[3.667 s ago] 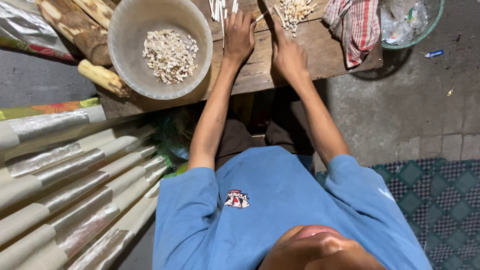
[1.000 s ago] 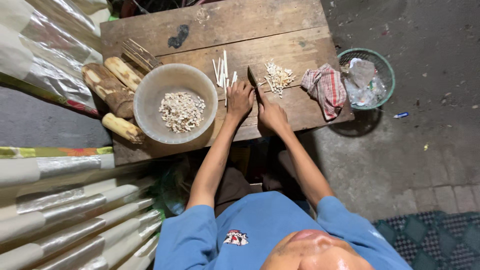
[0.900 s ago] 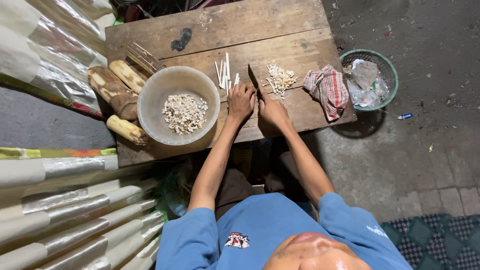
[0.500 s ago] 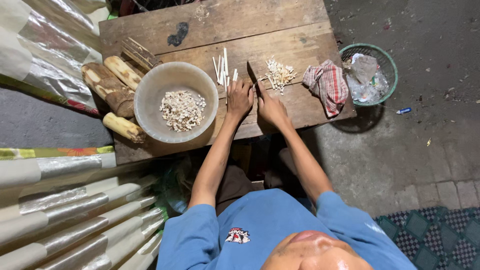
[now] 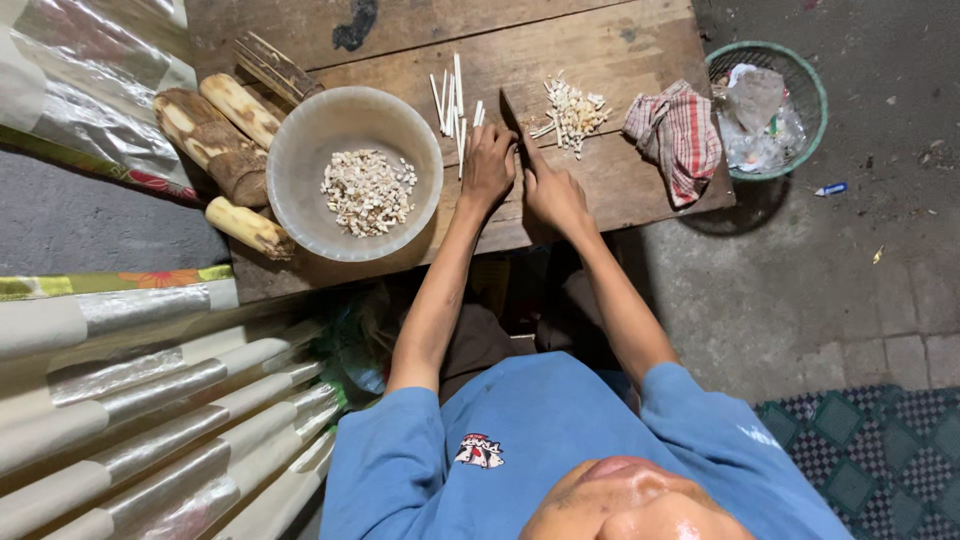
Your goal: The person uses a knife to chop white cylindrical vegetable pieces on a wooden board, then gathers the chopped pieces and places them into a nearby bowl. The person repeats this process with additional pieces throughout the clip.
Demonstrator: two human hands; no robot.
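On the wooden desk (image 5: pixel 560 40), the left hand (image 5: pixel 488 165) presses, fingers together, on the near ends of pale sticks (image 5: pixel 455 95). The right hand (image 5: pixel 553 195) grips a knife (image 5: pixel 513 118) (blade pointing far), just right of them. Chopped bits (image 5: pixel 573 105) lie right of the blade; a bowl (image 5: pixel 300 200) of pieces sits left, a checked cloth (image 5: pixel 678 135) far right.

Under both hands lies a table (image 5: pixel 600 40) of rough, matt wooden planks, stained dark in places — the left hand (image 5: pixel 489 165) presses pale, dry-looking sticks (image 5: pixel 455 95), the right hand (image 5: pixel 553 193) grips a knife (image 5: pixel 513 112) with a dull metal blade. Left of the left hand sits a smooth, cloudy plastic bowl (image 5: pixel 300 130), with bark-rough peeled roots (image 5: pixel 215 140) beyond it. Right of the right hand lie a soft checked cloth (image 5: pixel 680 135) and a green plastic mesh basket (image 5: pixel 805 90) — crinkled glossy film inside.
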